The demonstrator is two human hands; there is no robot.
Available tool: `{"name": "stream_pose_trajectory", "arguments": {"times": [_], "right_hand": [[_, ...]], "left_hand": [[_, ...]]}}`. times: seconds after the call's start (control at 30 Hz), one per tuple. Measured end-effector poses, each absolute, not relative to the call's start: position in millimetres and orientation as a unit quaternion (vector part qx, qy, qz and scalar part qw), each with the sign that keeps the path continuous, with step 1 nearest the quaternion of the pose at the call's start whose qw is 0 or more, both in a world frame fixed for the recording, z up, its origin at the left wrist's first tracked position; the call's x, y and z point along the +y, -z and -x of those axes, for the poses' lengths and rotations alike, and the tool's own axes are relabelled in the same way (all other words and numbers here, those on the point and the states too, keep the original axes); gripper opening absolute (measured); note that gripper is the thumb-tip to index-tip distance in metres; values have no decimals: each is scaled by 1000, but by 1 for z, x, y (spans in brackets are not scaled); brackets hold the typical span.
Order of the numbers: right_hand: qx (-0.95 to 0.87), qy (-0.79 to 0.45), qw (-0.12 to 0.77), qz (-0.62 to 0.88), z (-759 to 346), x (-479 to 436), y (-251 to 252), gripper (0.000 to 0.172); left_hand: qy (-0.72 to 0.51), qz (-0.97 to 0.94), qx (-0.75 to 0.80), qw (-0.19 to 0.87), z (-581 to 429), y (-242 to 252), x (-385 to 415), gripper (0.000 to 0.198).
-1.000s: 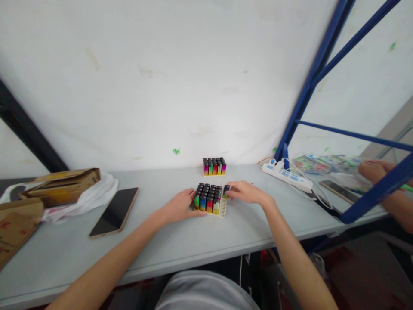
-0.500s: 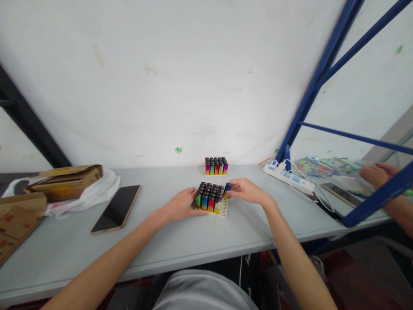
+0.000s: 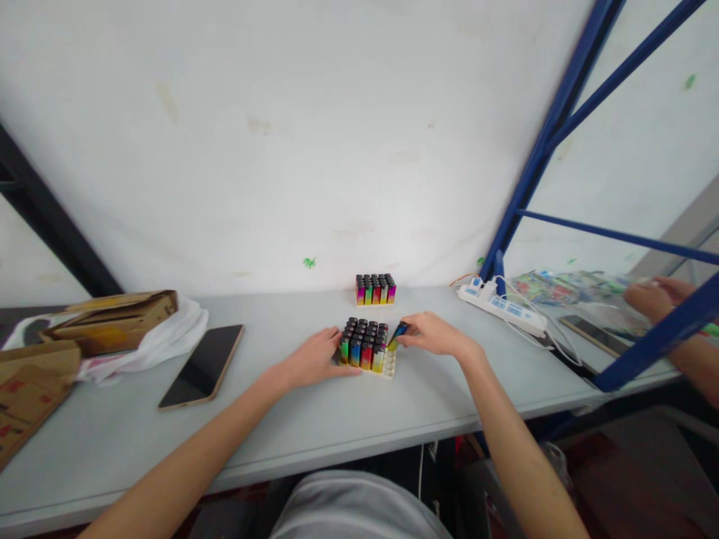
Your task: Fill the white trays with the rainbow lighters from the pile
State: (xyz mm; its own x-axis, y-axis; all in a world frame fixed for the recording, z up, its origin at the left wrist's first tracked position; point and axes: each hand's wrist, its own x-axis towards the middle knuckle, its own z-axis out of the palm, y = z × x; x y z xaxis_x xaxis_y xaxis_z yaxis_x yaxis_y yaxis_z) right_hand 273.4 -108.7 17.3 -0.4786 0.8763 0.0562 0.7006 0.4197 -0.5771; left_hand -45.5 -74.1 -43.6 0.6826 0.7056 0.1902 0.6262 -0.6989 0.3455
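Colourful lighters (image 3: pixel 368 353) with black tops stand upright in rows in a white tray (image 3: pixel 389 367). Holes show along the tray's right side. My left hand (image 3: pixel 314 359) grips the tray's left end, thumb along the front edge and fingers round the far side. Between the thumb and fingers of my right hand (image 3: pixel 430 333) is a blue and yellow lighter (image 3: pixel 398 332), tilted, its lower end over the right-hand holes. Whether that end sits in a hole I cannot tell.
Behind stands a second block of lighters (image 3: pixel 376 290) near the wall. A phone (image 3: pixel 203 365) and cardboard boxes (image 3: pixel 129 318) lie left. To the right are a power strip (image 3: pixel 502 308), a blue metal frame (image 3: pixel 520 195) and another person's hand (image 3: pixel 651 299) over plastic packets.
The lighter in my right hand has tipped further, its top leaning right. My right hand has shifted slightly right, and my left hand stays on the tray.
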Motion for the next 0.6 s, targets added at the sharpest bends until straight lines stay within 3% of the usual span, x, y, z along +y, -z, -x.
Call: {"name": "stream_pose_trajectory", "arguments": {"times": [0.23,0.43,0.6], "right_hand": [[-842,-231,141,467,-264,-103,0,12],[-786,-305,196,500,-322,-123,-26,31],[-739,-232,201,599,-393,-145,-44,37]], "left_hand": [[-170,-906,363,138,47,50,-70,77],[-169,-907,361,137,48,53,-67,76],[-169,-908,358,134,47,53,-66,77]]}}
